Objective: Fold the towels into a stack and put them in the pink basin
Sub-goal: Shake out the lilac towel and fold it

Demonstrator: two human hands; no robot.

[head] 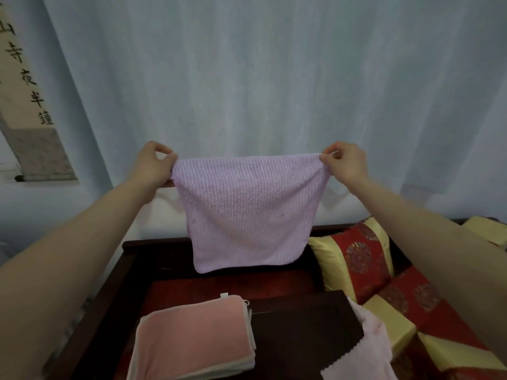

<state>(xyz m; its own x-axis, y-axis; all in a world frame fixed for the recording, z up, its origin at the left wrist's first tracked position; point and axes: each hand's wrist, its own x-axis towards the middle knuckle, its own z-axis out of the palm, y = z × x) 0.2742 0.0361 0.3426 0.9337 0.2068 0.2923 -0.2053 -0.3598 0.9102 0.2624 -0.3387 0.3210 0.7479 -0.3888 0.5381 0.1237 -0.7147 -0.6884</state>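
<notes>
A lilac ribbed towel (248, 209) hangs in the air in front of me, spread flat. My left hand (153, 167) pinches its upper left corner and my right hand (345, 164) pinches its upper right corner. Below, on the dark wooden table (301, 319), lies a folded stack with a salmon-pink towel (192, 338) on top. A pale pink towel (367, 344) lies crumpled at the table's right edge. No pink basin is in view.
Red and yellow patterned cushions (362, 259) sit on the seat at the right. A pale blue curtain (274, 78) fills the background. A calligraphy scroll (30, 105) hangs on the left wall.
</notes>
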